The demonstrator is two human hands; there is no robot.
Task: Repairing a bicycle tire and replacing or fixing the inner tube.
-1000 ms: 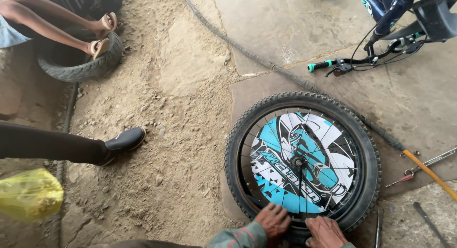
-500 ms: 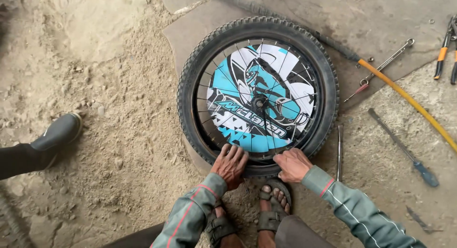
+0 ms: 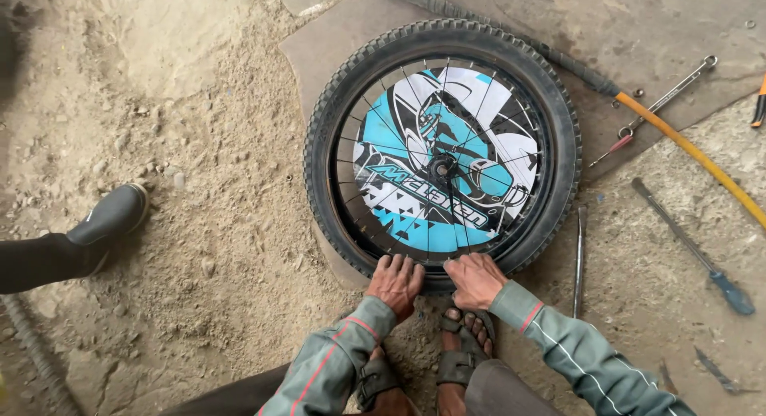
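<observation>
Sandy ground carries the bicycle wheel (image 3: 443, 157); your left hand (image 3: 395, 282) and right hand (image 3: 476, 279) press spread fingers on its tyre (image 3: 319, 145), gripping nothing.

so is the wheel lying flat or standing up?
Lying flat. The wheel rests on its side on the ground, full disc facing up, both hands pressing its near edge.

Tyre (image 3: 558, 129) bottom hidden under hands; pliers (image 3: 759, 105), perhaps, cut off.
</observation>
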